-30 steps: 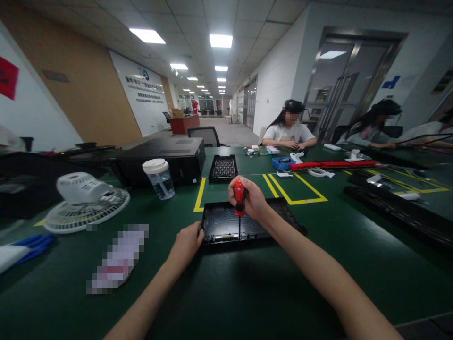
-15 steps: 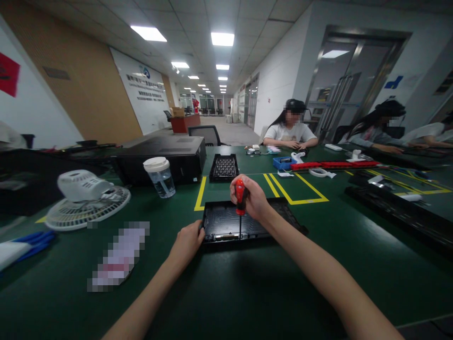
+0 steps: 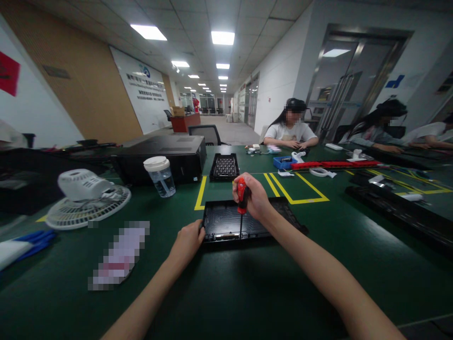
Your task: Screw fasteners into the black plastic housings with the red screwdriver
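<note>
A shallow black plastic panel (image 3: 222,218) with raised edges lies on the green table in front of me. My left hand (image 3: 191,236) is closed on its left near corner, the thumb on the edge. My right hand (image 3: 255,196) wraps round the red and black handle of a screwdriver (image 3: 242,208). The screwdriver stands almost upright, its shaft reaching down to the panel's near edge. Beside the tip, a small light metallic strip (image 3: 226,235) lies along that edge. What the tip touches is too small to tell.
Behind the panel stands a black tray (image 3: 224,167) with a patterned inside. To the left are a large black case (image 3: 159,156), a lidded cup (image 3: 161,177), a white fan (image 3: 88,198) and blue gloves (image 3: 35,243). Long black parts (image 3: 396,219) lie right. A person (image 3: 292,125) sits across.
My right hand and the top of the screwdriver have shifted very slightly to the right. My left hand and the panel stay where they were.
</note>
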Available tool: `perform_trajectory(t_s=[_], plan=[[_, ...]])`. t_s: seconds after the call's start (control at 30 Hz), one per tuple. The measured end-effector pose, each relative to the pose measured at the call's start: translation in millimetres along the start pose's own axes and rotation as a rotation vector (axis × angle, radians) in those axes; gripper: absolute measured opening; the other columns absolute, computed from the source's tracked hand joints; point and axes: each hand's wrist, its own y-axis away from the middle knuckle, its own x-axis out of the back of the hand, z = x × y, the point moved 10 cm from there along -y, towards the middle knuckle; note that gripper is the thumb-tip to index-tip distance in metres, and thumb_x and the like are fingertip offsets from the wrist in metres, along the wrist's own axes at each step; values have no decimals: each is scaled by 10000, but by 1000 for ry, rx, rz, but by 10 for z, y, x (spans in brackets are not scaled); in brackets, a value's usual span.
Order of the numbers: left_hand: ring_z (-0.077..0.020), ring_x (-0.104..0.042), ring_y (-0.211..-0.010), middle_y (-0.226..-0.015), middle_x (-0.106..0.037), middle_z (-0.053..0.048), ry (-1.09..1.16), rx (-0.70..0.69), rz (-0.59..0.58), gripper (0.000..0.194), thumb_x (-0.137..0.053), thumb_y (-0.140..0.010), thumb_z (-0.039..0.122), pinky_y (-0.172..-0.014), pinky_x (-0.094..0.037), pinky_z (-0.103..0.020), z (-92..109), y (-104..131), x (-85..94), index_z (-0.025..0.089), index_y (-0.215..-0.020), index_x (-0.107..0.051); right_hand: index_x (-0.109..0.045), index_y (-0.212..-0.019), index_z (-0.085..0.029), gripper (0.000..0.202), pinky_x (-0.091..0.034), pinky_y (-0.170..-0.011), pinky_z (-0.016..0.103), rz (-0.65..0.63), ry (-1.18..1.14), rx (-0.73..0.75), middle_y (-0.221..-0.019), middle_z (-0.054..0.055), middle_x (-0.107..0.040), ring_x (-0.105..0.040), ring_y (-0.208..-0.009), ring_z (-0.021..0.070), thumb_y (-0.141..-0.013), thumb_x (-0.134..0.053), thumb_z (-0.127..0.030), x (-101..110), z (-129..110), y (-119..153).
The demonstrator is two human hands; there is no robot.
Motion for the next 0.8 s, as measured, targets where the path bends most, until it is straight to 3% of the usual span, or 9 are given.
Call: perform_trajectory(t_s=[0.8], plan=[[-190, -631, -857, -939, -670, -89, -18, 15, -14, 313, -368, -864, 234, -763, -442, -268, 7, 10, 3, 143, -1099, -553, -479, -771, -175, 124, -359, -410, 192, 87, 49, 14, -651, -25, -545, -460, -443, 67, -827, -478, -286, -2, -42, 73]])
